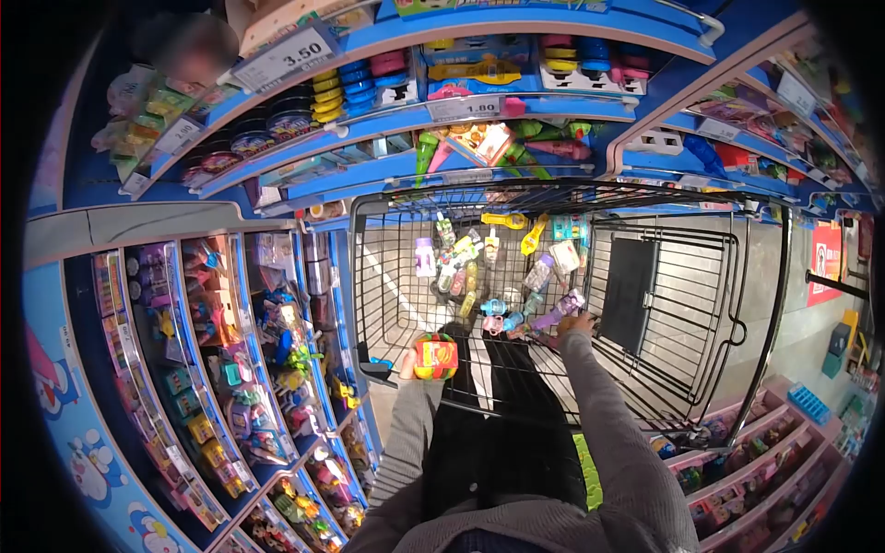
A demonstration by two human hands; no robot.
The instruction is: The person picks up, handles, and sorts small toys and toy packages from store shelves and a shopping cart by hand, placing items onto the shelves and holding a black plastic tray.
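My left hand is closed on a small red package with yellow and green on it, held at the near left rim of a black wire shopping cart. Inside the cart, at the right of the pile, my right hand is beside a purple bottle-like toy. Its fingers are small and partly hidden, so I cannot make out whether they grip it. Around it lie a blue and pink toy, a purple-capped bottle, a yellow item and several other small bottles.
Blue shelves packed with toys and price tags run along the far side. More toy racks stand close on the left. Pink-edged shelves are at the lower right. A black panel sits on the cart's right part.
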